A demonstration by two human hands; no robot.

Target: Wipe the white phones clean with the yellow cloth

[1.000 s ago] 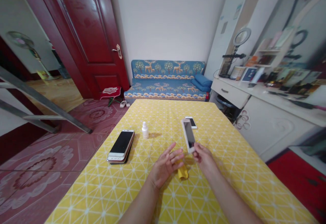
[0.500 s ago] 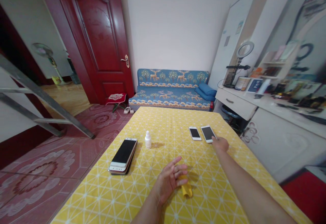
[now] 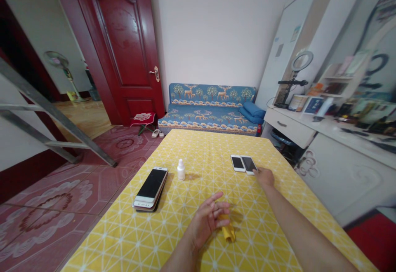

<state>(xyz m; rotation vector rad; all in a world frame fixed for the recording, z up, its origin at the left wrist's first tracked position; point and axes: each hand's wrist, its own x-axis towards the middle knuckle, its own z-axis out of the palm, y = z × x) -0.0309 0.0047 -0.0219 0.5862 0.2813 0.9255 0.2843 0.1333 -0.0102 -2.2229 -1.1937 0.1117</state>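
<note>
My right hand [image 3: 264, 177] has its fingertips at the lower right corner of a white smartphone [image 3: 248, 165] with a dark screen. That phone lies on the table, right beside a slightly smaller white smartphone [image 3: 237, 163]. My left hand [image 3: 212, 216] is half curled, palm to the side and fingers apart. A folded yellow cloth-like piece [image 3: 229, 234] shows below and behind its lower fingers; whether they touch it I cannot tell. To the left stands a small white dropper bottle [image 3: 181, 170], upright, and next to it lies a stack of phones [image 3: 151, 186], a white-framed one on top.
A yellow patterned cloth [image 3: 198, 150] covers the table. Behind it stands a blue sofa [image 3: 201, 113] with deer patterns. At the right is a white dressing table [image 3: 289, 127] with a ring light [image 3: 302, 61]; at the left, a metal ladder [image 3: 66, 125] and a red door [image 3: 123, 45].
My right hand has slid the larger phone left and squared it up against the smaller one. My left hand has barely moved. The view has shifted slightly.
</note>
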